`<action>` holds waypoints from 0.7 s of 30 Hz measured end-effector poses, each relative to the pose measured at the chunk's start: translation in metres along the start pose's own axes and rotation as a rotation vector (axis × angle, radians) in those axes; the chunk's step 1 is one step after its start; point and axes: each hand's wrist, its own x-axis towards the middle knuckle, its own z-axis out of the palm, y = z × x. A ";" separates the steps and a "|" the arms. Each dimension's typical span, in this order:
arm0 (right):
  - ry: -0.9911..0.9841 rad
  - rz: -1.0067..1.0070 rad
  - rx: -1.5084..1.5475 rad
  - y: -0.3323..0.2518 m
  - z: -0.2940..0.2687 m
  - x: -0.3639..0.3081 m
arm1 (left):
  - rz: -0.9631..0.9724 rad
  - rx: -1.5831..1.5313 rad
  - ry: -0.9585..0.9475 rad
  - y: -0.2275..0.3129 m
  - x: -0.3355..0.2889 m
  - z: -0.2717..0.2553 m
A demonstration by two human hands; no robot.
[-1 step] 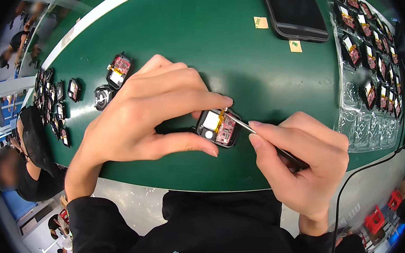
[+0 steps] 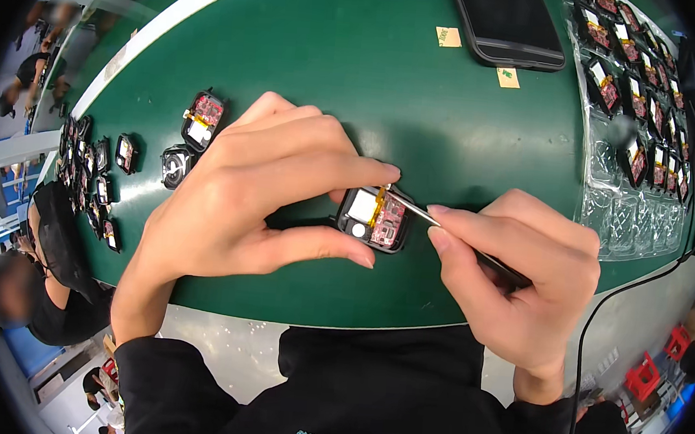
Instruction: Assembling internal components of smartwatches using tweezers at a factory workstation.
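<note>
An opened smartwatch case [image 2: 395,239] lies on the green table, showing a white battery, yellow tape, a red circuit board and a round white part. My left hand [image 2: 264,186] arches over its left side and steadies it. The index fingertip is at the case's top edge and the thumb lies by its lower left; the other fingertips are mostly hidden. Pinched in my right hand [image 2: 523,272] are tweezers [image 2: 417,209] with a silver tip and dark handle. Their tip rests at the upper end of the yellow tape, close to my left index fingertip.
Two more watch cases [image 2: 204,120] sit beyond my left hand, with a cluster of others [image 2: 90,168] at the far left. A clear plastic tray [image 2: 629,219] holding several opened cases stands at right. A black phone [image 2: 513,26] and small paper stickers [image 2: 449,37] lie at the back.
The tweezers' tip has shifted slightly up and left over the circuit board, toward the yellow tape's upper end. My left hand and the watch case stay in place.
</note>
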 end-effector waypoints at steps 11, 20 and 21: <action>0.056 -0.068 -0.086 0.001 0.000 -0.003 | -0.021 0.006 -0.001 0.000 0.002 -0.003; 0.121 -0.258 -0.152 0.012 0.010 -0.004 | -0.020 0.035 0.009 0.000 0.004 -0.003; 0.119 -0.270 -0.146 0.013 0.011 -0.004 | -0.007 0.034 0.007 -0.001 0.003 -0.003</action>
